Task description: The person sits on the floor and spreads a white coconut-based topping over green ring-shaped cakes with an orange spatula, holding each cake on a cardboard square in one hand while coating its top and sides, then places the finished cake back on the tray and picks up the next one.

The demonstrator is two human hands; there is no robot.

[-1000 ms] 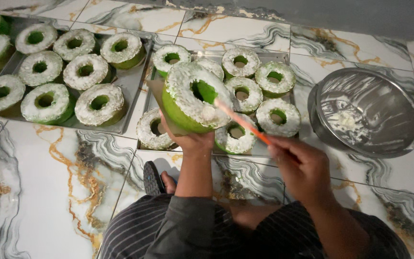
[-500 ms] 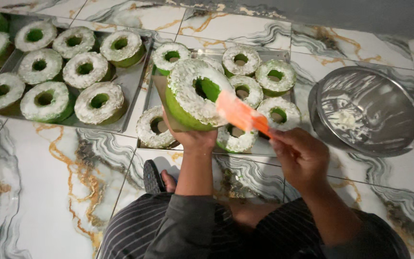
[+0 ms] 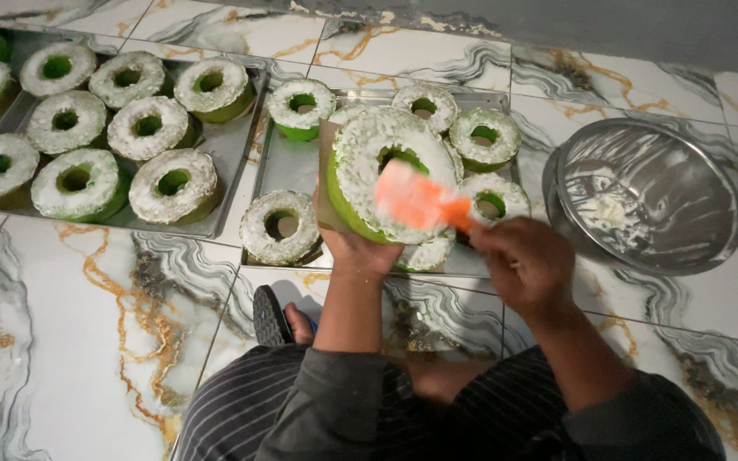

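Left hand (image 3: 359, 249) under big green ring cake (image 3: 377, 183), fingers gripping its board, cake tilted up over right tray (image 3: 288, 166). Right hand (image 3: 524, 260) fisted round orange spatula (image 3: 420, 203), blade flat against white topping beside hole. Small cakes (image 3: 281, 225) around on tray. Steel bowl (image 3: 651, 192) right, near tray. Left tray (image 3: 224, 154) full.

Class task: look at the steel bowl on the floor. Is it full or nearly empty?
Nearly empty. The steel bowl shows bare metal inside, with only a small white clump and smears left near its left wall.
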